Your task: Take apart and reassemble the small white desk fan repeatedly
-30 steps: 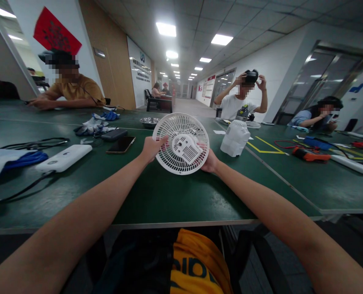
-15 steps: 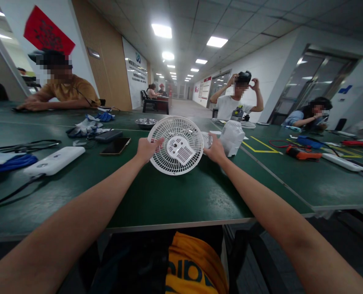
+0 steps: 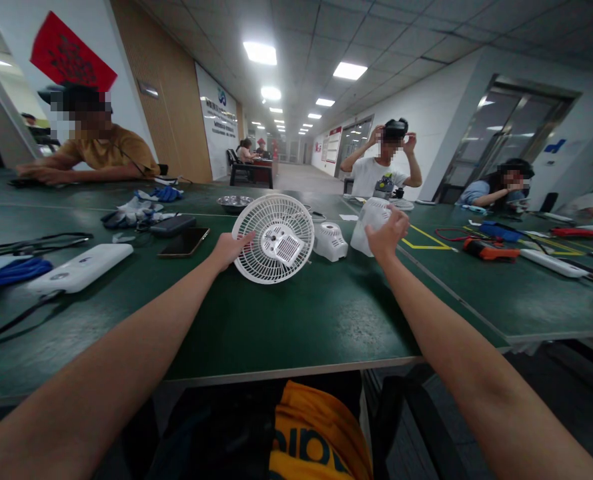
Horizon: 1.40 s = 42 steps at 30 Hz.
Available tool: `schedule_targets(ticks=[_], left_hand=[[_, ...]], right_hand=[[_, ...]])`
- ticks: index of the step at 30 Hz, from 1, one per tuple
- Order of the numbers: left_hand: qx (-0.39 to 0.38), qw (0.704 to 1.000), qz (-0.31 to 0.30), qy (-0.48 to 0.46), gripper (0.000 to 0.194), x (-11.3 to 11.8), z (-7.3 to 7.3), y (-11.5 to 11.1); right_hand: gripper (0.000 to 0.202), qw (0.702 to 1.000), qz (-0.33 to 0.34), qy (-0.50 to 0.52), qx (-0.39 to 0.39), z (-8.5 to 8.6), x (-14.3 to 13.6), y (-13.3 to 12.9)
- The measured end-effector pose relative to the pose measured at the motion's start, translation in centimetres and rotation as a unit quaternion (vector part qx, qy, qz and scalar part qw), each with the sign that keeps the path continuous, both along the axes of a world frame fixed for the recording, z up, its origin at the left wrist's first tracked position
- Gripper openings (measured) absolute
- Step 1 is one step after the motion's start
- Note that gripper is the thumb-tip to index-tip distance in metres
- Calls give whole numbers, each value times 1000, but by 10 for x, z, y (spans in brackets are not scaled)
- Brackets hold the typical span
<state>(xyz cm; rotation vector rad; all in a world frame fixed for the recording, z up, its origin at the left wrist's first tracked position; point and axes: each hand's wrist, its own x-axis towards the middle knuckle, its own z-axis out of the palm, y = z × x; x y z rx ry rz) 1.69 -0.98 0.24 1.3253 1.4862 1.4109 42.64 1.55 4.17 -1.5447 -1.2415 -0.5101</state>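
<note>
My left hand (image 3: 230,249) is closed on the left rim of a round white fan grille (image 3: 275,275), which stands tilted up over the table with its slatted centre plate facing me. My right hand (image 3: 389,232) is closed round a whitish plastic housing (image 3: 363,227) with slots near its top; the far fingers are partly hidden behind it. Between the grille and that housing, a smaller white vented cover (image 3: 331,243) rests on the green table (image 3: 296,327), touched by neither hand.
A metal bowl (image 3: 235,203) sits behind the grille. To the left lie a phone (image 3: 185,242), a dark case (image 3: 173,225), gloves (image 3: 139,212) and a white power bank (image 3: 82,268). An orange multimeter (image 3: 490,249) lies right. Co-workers sit across the table.
My right hand has left the grille and moved right onto the whitish housing, which now leans slightly. The grille has shifted left in my left hand, bringing the smaller vented cover into full view.
</note>
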Motion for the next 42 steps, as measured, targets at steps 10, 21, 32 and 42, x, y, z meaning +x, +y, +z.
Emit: schedule_targets(ticks=[10, 21, 32, 42], left_hand=[[-6, 999, -27, 17, 24, -1, 7, -9], [-31, 999, -12, 32, 22, 4, 15, -14], [-15, 999, -17, 37, 25, 2, 15, -16], [-4, 999, -31, 41, 29, -5, 4, -2]], right_hand=[[92, 954, 67, 192, -219, -39, 42, 27], [91, 958, 46, 182, -216, -40, 40, 29], [103, 965, 58, 165, -197, -36, 34, 32], [106, 971, 68, 162, -164, -34, 31, 28]])
